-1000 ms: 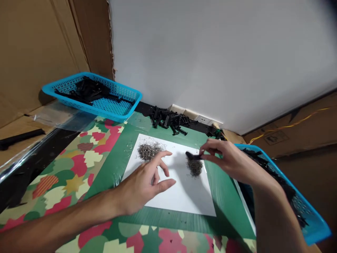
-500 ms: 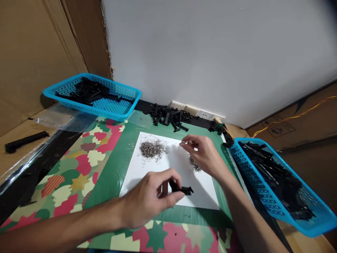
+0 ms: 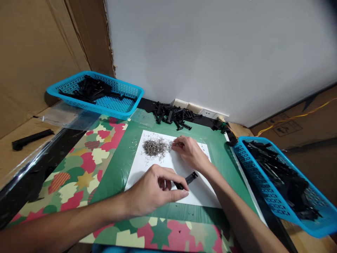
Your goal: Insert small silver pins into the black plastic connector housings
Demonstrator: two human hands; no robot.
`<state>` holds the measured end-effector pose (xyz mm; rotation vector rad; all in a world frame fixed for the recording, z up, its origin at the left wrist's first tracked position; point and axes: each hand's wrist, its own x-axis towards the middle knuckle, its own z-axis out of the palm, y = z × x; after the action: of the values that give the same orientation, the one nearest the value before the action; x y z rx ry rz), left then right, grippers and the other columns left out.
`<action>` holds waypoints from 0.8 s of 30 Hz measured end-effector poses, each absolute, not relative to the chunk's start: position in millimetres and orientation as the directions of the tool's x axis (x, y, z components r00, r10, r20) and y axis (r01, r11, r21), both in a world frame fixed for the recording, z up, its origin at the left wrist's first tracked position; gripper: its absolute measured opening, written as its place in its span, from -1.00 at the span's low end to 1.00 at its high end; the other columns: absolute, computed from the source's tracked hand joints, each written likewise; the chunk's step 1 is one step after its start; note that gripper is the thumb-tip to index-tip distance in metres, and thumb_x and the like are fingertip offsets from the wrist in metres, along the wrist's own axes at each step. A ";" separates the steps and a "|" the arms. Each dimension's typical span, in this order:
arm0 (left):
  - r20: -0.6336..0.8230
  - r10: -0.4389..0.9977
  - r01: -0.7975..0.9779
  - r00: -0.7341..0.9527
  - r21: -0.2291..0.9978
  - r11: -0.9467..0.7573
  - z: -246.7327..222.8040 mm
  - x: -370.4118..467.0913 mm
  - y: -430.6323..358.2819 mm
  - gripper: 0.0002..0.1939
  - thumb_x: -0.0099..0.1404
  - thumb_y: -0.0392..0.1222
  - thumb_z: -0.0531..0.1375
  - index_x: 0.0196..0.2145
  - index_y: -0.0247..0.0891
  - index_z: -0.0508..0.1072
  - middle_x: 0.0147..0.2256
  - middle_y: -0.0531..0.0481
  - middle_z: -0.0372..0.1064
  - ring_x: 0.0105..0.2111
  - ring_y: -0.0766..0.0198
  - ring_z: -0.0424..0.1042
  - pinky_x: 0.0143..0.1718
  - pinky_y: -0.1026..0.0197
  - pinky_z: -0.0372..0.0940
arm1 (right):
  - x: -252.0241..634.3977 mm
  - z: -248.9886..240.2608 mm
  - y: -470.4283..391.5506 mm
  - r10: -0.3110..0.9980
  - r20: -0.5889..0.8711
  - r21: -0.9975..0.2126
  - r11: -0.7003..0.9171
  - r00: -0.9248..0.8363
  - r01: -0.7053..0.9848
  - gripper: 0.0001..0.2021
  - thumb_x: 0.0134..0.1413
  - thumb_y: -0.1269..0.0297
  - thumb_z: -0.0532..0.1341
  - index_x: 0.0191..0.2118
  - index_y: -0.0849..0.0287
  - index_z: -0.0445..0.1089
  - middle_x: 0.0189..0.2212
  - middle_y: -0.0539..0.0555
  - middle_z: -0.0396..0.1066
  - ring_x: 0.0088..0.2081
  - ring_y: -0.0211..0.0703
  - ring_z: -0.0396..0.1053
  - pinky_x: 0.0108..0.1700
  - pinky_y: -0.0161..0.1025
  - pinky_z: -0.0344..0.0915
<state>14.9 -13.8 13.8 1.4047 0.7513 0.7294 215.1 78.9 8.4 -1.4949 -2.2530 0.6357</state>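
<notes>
My left hand (image 3: 160,188) grips a narrow black plastic part (image 3: 191,177) between thumb and fingers, above the lower half of a white sheet (image 3: 135,168). One end of the part, notched, sticks out to the upper right; the rest is partly hidden by my fingers. My right hand (image 3: 189,151) is closed in a pinch at the right edge of a pile of tiny metal wire pieces (image 3: 155,147), which look like small springs. What its fingertips hold, if anything, is too small to make out. My right hand mostly covers a second, smaller pile.
Blue baskets of black parts stand at the left (image 3: 126,115) and right (image 3: 273,205). Behind the sheet lies a heap of short black parts (image 3: 173,114), near wall sockets (image 3: 206,113). A long black piece (image 3: 33,138) lies far left. Green and patterned paper (image 3: 113,182) covers the table.
My right hand has moved left to the edge of the larger wire pile. In my left hand, the black part has turned so its free end points more upward. The view has shifted slightly.
</notes>
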 end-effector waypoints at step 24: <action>0.171 0.927 0.236 0.335 0.937 -0.259 16.0 1.8 3.1 -0.75 0.57 -0.02 0.14 -0.18 -0.21 0.49 -0.28 0.04 0.36 -0.31 0.28 0.32 -0.32 0.24 0.19 | 205.0 16.9 18.7 0.918 -0.040 -0.998 -0.054 -0.395 -0.025 -0.71 0.20 0.01 0.41 -0.31 0.13 0.46 -0.43 -0.05 0.23 -0.38 -0.23 0.13 -0.29 -0.25 0.09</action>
<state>1.8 3.1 16.0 1.7120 1.0485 0.9772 205.0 18.7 16.9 -0.9984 -1.4495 1.5560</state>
